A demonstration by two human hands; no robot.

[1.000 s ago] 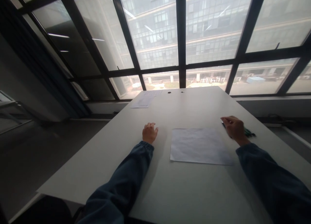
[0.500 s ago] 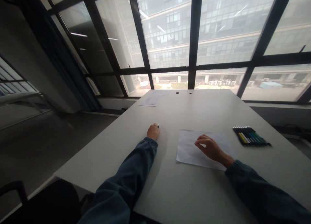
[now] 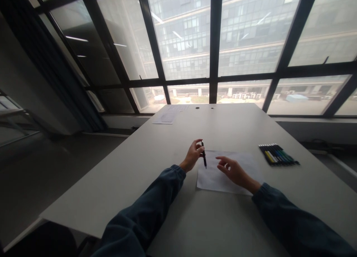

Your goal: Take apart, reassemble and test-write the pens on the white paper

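The left hand point(image 3: 192, 156) pinched a dark pen point(image 3: 204, 155) between thumb and fingers. The pen stood almost upright, tip down, at the left edge of the white sheet point(image 3: 248, 162) on the table point(image 3: 134, 182). The right hand point(image 3: 233, 171) was over the sheet, fingers loosely open, holding nothing. A row of coloured pens point(image 3: 277, 155) lay further right. The far paper point(image 3: 167, 116) had print too small to read.

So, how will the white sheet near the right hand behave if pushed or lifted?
The sheet looks thin and lies flat, so it would probably flop if lifted by one edge. On the smooth table it would likely slide easily when pushed.
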